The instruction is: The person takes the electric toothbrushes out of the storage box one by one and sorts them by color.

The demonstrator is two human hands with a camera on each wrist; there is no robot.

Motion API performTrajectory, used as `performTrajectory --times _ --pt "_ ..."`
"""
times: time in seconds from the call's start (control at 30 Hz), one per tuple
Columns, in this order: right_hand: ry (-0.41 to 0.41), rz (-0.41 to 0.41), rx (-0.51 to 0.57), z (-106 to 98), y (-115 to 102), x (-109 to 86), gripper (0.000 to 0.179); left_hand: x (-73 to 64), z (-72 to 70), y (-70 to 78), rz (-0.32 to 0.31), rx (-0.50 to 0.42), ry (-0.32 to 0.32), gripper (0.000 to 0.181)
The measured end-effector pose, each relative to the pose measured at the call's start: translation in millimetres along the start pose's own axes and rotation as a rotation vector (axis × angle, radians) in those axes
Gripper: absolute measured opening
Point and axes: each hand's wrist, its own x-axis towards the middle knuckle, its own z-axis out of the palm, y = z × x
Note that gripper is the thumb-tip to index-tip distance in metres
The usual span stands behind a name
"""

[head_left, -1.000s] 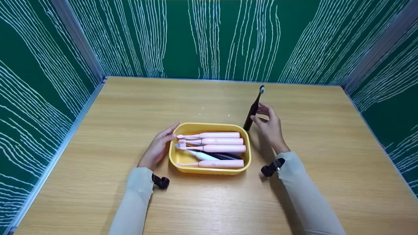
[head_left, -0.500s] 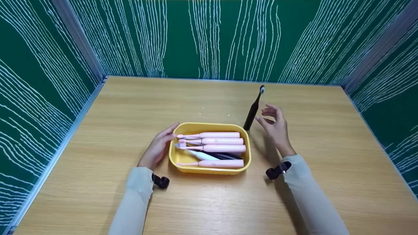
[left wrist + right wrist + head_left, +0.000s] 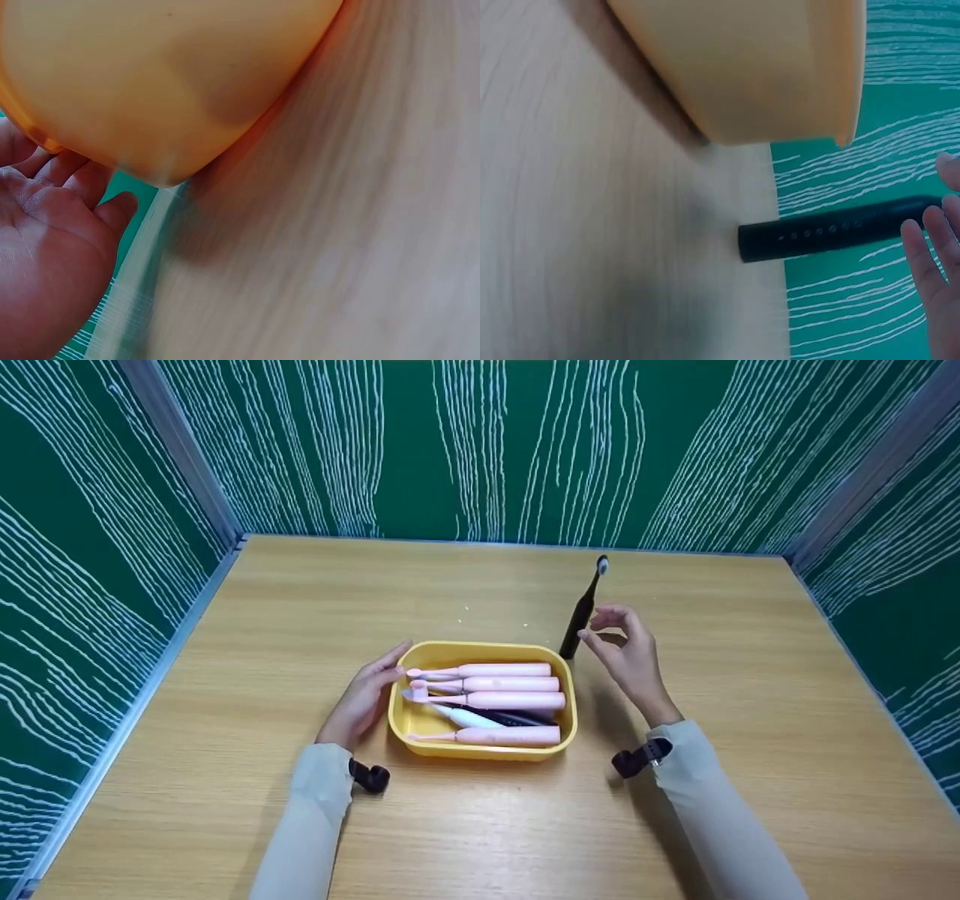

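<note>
Apparently to steady it, the left grip (image 3: 361, 699) rests its relaxed, extended fingers against the yellow plastic bin (image 3: 480, 752) just to its right, where pink, white and black electric toothbrushes (image 3: 517, 684) lie. Just left of the right grip (image 3: 630, 656), a slim black electric toothbrush (image 3: 578, 619) stands upright on the wooden counter (image 3: 450, 832), likely balancing on its base, since thumb and fingers are parted; contact is unclear.

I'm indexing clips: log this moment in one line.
left hand: against yellow bin | right hand: at upright black toothbrush, contact unclear | bin: holds pink, white and black toothbrushes
</note>
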Motion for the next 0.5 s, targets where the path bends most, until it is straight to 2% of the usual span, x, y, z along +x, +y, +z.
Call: performTrajectory --times 0.23,0.5 --pt "-0.141 -0.043 -0.015 3.2 -9.8 0.0 0.035 1.0 -0.1 1.7 0.0 -0.005 0.001 0.051" --pt "-0.37 -0.112 -0.134 9.4 -27.6 -5.4 0.035 -0.3 0.7 0.6 -0.01 -0.008 0.016 0.05"
